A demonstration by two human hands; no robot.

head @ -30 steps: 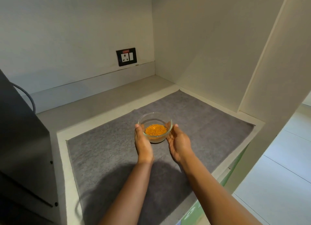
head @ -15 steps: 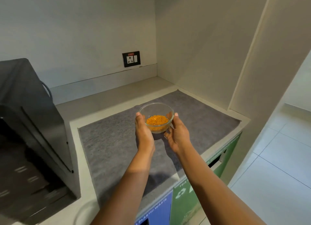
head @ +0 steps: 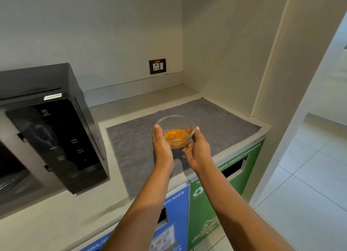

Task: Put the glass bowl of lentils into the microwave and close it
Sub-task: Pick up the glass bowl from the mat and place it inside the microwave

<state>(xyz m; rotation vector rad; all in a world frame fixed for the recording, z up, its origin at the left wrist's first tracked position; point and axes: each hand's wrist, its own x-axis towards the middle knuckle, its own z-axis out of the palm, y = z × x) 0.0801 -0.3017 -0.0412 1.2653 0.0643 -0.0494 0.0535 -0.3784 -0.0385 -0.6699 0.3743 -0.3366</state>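
Bowl point(head: 175, 127) is clear glass, round, shallow layer of orange lentils point(head: 176, 135) at the bottom, roughly a third full, rest of the wall see-through. Person holds it lifted off the surface point(head: 112, 115), above the grey mat point(head: 225, 130), near the mat's front half.

Left hand point(head: 161, 145) cups the bowl's left side, thumb tip up at the rim, palm against the wall. Right hand point(head: 199, 151) grasps the right side and underside, thumb at the right rim, fingers curled beneath the base. Both hands closed on the bowl, one per side, bowl sits level between them.

Microwave point(head: 54, 130) stands at the left on the same surface, well apart from the bowl. Black control panel faces the camera; cavity opening shows at the far left edge of the frame, partly cut off, door itself not clearly visible.

Below the surface front: blue bin point(head: 176, 203) labelled plastic waste, green bin point(head: 234, 175) labelled organic food waste, each with a slot. Contents of both not visible. Wall socket point(head: 157, 66) on the back wall behind the mat.
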